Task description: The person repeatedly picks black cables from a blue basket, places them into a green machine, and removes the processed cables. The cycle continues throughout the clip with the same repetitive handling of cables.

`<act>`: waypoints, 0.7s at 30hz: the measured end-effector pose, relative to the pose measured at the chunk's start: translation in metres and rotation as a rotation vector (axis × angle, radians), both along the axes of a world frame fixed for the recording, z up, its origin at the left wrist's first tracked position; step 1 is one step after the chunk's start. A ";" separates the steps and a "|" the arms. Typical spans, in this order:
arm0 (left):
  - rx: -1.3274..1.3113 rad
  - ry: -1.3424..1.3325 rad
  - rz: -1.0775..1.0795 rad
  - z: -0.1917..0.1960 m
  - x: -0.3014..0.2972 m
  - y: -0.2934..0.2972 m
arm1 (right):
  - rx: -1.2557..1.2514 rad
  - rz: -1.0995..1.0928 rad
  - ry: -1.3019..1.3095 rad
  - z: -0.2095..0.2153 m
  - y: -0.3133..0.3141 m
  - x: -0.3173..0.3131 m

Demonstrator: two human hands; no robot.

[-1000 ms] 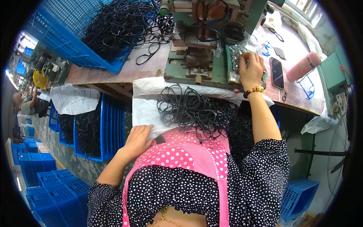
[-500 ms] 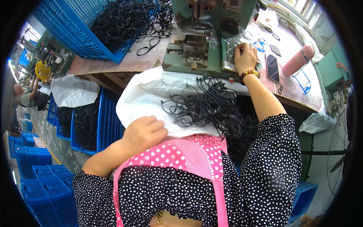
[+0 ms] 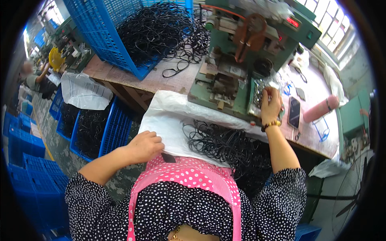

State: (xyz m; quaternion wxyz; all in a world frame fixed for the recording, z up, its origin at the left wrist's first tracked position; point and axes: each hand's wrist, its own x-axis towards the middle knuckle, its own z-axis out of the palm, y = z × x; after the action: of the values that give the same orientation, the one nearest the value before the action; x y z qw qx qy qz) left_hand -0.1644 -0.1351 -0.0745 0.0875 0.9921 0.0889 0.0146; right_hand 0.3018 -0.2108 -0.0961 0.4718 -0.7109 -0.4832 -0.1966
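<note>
My right hand [image 3: 272, 105] reaches into a shallow green tray [image 3: 252, 100] of small shiny metal parts beside the press. Its fingers are bent together at the tips; whatever they pinch is hidden. Over my lap lies a white plastic sheet [image 3: 165, 120]. My left hand [image 3: 145, 147] rests on the sheet's near left edge with fingers curled, and what is under them does not show. A tangled heap of thin black looped pieces [image 3: 213, 140] lies on the sheet to the right of that hand, spilling toward the dark space below the table.
A green press machine [image 3: 225, 86] stands ahead on the table. Left of it, a tipped blue basket [image 3: 132, 64] holds more black loops. A phone [image 3: 294, 112] and a pink bottle [image 3: 321, 109] are right of the tray. Blue crates [image 3: 114, 130] stand at floor left; a fan [image 3: 354, 197] is at right.
The head view has tilted up, showing more of the press. The black heap, blurred and raised before, now lies lower on the sheet. My right hand stays at the tray.
</note>
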 end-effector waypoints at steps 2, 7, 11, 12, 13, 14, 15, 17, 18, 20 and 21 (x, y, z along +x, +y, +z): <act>-0.023 0.290 0.081 -0.012 -0.002 0.017 | -0.009 0.013 0.079 0.001 0.000 -0.001; -0.373 0.621 0.026 -0.005 0.037 0.066 | -0.051 0.060 -0.008 0.001 -0.005 0.000; -0.753 -0.375 0.446 -0.002 0.115 0.153 | -0.120 0.104 0.107 0.001 -0.016 -0.003; -0.605 -0.509 0.602 -0.007 0.132 0.173 | -0.090 0.128 0.121 0.000 -0.016 -0.005; -0.497 -0.561 0.712 -0.014 0.142 0.188 | -0.075 0.144 0.202 0.000 -0.018 -0.005; -0.294 -0.499 0.815 -0.024 0.150 0.197 | -0.098 0.104 0.180 -0.001 -0.016 -0.004; -0.142 -0.371 0.946 -0.031 0.149 0.209 | -0.077 0.171 0.289 0.000 -0.011 -0.006; -0.050 -0.280 0.935 -0.046 0.142 0.214 | -0.070 0.212 0.396 0.001 -0.010 -0.010; -0.102 -0.290 0.891 -0.048 0.136 0.218 | -0.065 0.212 0.383 0.004 -0.010 -0.014; -0.247 -0.187 0.830 -0.048 0.126 0.216 | -0.166 0.172 0.343 0.013 -0.013 -0.019; -0.264 -0.140 0.793 -0.045 0.122 0.214 | -0.183 0.135 0.476 0.018 -0.019 -0.024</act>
State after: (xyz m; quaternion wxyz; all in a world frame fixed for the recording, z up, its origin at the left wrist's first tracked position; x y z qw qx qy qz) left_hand -0.0424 0.0785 -0.1196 0.2072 0.8580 0.4587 0.1030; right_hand 0.2778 -0.2297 -0.0781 0.5178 -0.7431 -0.4205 0.0528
